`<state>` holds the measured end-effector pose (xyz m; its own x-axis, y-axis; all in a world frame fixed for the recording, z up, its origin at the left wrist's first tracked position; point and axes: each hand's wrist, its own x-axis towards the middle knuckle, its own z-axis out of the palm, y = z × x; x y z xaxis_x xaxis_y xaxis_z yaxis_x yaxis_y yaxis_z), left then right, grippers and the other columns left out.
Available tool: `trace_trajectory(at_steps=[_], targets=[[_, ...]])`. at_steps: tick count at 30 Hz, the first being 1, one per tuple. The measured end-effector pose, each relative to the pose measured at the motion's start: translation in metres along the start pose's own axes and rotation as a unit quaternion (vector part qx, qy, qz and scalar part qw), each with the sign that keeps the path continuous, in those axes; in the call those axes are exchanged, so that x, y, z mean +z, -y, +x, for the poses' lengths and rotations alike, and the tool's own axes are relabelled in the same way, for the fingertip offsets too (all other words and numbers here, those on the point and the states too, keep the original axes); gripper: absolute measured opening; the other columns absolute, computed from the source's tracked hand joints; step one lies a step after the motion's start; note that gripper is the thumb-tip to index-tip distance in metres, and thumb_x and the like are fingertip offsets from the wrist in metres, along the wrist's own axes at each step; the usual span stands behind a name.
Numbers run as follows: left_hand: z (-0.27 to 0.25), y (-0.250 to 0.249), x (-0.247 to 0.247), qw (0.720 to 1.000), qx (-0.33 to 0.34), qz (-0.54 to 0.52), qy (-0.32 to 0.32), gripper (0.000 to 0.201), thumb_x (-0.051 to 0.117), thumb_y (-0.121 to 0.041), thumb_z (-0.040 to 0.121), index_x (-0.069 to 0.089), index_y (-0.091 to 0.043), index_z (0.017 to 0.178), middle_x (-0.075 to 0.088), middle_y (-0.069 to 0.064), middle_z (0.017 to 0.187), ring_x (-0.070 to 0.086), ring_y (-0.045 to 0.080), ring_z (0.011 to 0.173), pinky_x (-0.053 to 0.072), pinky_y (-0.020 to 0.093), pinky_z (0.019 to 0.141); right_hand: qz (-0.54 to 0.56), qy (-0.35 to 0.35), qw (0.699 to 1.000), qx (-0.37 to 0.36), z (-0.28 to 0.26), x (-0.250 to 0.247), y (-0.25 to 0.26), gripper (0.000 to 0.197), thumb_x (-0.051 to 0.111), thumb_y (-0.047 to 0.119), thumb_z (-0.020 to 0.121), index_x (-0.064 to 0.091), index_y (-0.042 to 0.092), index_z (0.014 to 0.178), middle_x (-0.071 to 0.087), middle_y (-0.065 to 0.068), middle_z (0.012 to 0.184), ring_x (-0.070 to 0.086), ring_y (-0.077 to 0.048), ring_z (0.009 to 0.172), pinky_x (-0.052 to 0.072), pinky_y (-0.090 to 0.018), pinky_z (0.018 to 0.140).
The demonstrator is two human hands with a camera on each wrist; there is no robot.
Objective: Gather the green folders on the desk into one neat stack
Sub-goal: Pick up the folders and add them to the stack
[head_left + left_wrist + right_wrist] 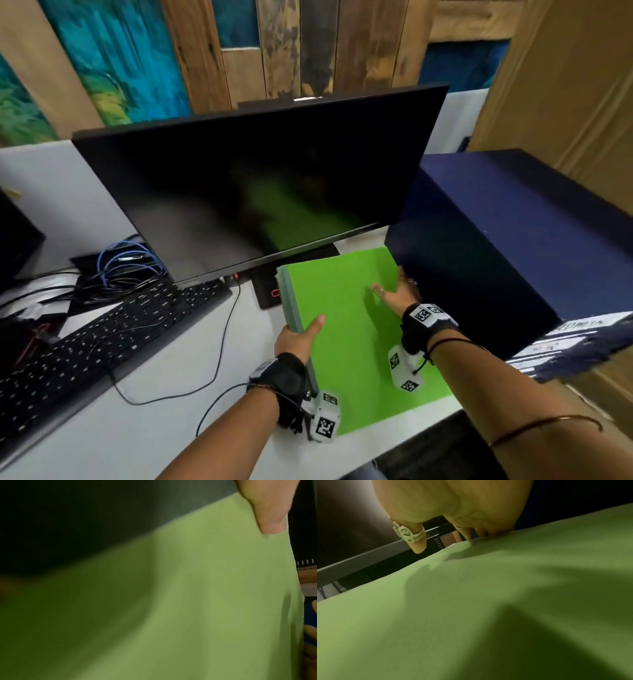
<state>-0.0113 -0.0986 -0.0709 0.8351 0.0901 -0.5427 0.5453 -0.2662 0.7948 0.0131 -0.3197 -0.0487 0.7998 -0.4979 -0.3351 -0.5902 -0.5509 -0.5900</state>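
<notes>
A thick stack of green folders (346, 325) lies on the white desk (164, 431), between the monitor's foot and a dark blue box. My left hand (298, 339) grips the stack's left edge, thumb on the top cover and fingers hidden underneath. In the left wrist view that thumb (269, 513) presses on the green cover (205, 601). My right hand (399, 291) lies on the stack's far right corner with its fingers bent down over the right edge, against the box. In the right wrist view a ringed finger (418, 545) hangs just off the cover (471, 615); the other fingertips are hidden behind the edge.
A large black monitor (246, 192) stands just behind the stack, its base (267, 291) touching the stack's far left corner. A dark blue box (496, 240) borders the stack on the right. A black keyboard (102, 335) and tangled cables (126, 260) lie to the left.
</notes>
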Motion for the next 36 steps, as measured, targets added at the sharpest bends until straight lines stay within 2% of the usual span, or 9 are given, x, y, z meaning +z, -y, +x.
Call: trace_trajectory(at_steps=[5, 8, 11, 15, 19, 22, 28, 33, 36], targets=[[0.012, -0.009, 0.000, 1.000, -0.004, 0.026, -0.014, 0.106, 0.065, -0.064, 0.069, 0.025, -0.002, 0.145, 0.035, 0.015, 0.149, 0.037, 0.028, 0.136, 0.032, 0.038, 0.113, -0.024, 0.002, 0.999, -0.033, 0.006, 0.000, 0.008, 0.081, 0.057, 0.051, 0.084, 0.017, 0.024, 0.149, 0.024, -0.013, 0.153, 0.027, -0.030, 0.139, 0.027, -0.043, 0.114], [0.017, -0.013, -0.001, 0.999, -0.022, 0.043, -0.012, 0.100, 0.063, -0.065, 0.071, 0.033, 0.001, 0.140, 0.040, 0.016, 0.145, 0.043, 0.028, 0.132, 0.034, 0.036, 0.109, -0.069, 0.035, 0.996, -0.048, 0.004, 0.007, 0.013, 0.077, 0.054, 0.046, 0.089, 0.012, 0.027, 0.150, 0.004, -0.005, 0.158, 0.006, -0.028, 0.145, 0.014, -0.044, 0.118], [0.023, -0.017, 0.002, 0.998, -0.027, 0.061, -0.012, 0.093, 0.061, -0.064, 0.072, 0.041, 0.003, 0.134, 0.046, 0.017, 0.140, 0.048, 0.029, 0.127, 0.038, 0.034, 0.104, -0.128, 0.065, 0.987, -0.072, -0.005, 0.019, 0.018, 0.071, 0.041, 0.049, 0.093, 0.002, 0.031, 0.149, -0.015, 0.000, 0.157, -0.012, -0.026, 0.145, 0.000, -0.047, 0.118], [0.028, -0.026, 0.005, 0.996, -0.036, 0.078, -0.001, 0.090, 0.062, -0.062, 0.073, 0.043, 0.004, 0.132, 0.048, 0.018, 0.138, 0.050, 0.030, 0.125, 0.040, 0.033, 0.101, -0.178, 0.070, 0.978, -0.088, -0.016, 0.038, 0.026, 0.058, 0.018, 0.045, 0.099, -0.013, 0.033, 0.146, -0.024, -0.003, 0.155, -0.022, -0.028, 0.142, -0.012, -0.049, 0.113], [0.025, -0.039, 0.007, 0.994, -0.027, 0.109, -0.016, 0.092, 0.068, -0.053, 0.074, 0.033, 0.005, 0.137, 0.042, 0.020, 0.143, 0.044, 0.030, 0.130, 0.038, 0.033, 0.106, -0.227, 0.073, 0.969, -0.066, -0.013, 0.043, 0.024, 0.056, 0.010, 0.043, 0.099, -0.015, 0.027, 0.147, -0.027, -0.005, 0.153, -0.025, -0.028, 0.141, -0.015, -0.050, 0.112], [0.018, -0.047, 0.012, 0.981, -0.007, 0.193, -0.012, 0.085, 0.066, -0.042, 0.079, 0.027, 0.007, 0.137, 0.037, 0.023, 0.141, 0.042, 0.034, 0.129, 0.038, 0.034, 0.104, -0.221, 0.082, 0.972, -0.029, -0.010, 0.038, 0.015, 0.056, 0.010, 0.043, 0.099, -0.014, 0.026, 0.148, -0.026, -0.005, 0.154, -0.023, -0.027, 0.142, -0.014, -0.049, 0.114], [0.013, -0.046, 0.010, 0.958, -0.004, 0.286, 0.025, 0.079, 0.060, -0.044, 0.084, 0.026, 0.004, 0.136, 0.035, 0.022, 0.139, 0.045, 0.033, 0.126, 0.039, 0.036, 0.103, -0.230, 0.091, 0.969, -0.024, -0.011, 0.041, 0.009, 0.059, 0.014, 0.043, 0.099, -0.020, 0.027, 0.146, -0.032, -0.006, 0.151, -0.026, -0.028, 0.141, -0.015, -0.050, 0.112], [0.009, -0.037, 0.008, 0.965, -0.013, 0.262, 0.023, 0.076, 0.063, -0.037, 0.084, 0.024, 0.006, 0.133, 0.035, 0.024, 0.138, 0.045, 0.037, 0.125, 0.040, 0.037, 0.102, -0.235, 0.099, 0.966, -0.040, -0.015, 0.045, 0.008, 0.059, 0.015, 0.043, 0.099, -0.017, 0.028, 0.146, -0.030, -0.007, 0.152, -0.026, -0.029, 0.141, -0.014, -0.052, 0.112], [0.008, -0.031, 0.009, 0.973, -0.016, 0.229, 0.025, 0.091, 0.064, -0.033, 0.085, 0.004, 0.001, 0.144, 0.028, 0.025, 0.142, 0.041, 0.039, 0.127, 0.037, 0.038, 0.105, -0.236, 0.105, 0.965, -0.049, -0.018, 0.045, 0.008, 0.055, 0.014, 0.041, 0.100, -0.016, 0.034, 0.145, -0.031, -0.007, 0.152, -0.027, -0.030, 0.140, -0.015, -0.053, 0.111]])
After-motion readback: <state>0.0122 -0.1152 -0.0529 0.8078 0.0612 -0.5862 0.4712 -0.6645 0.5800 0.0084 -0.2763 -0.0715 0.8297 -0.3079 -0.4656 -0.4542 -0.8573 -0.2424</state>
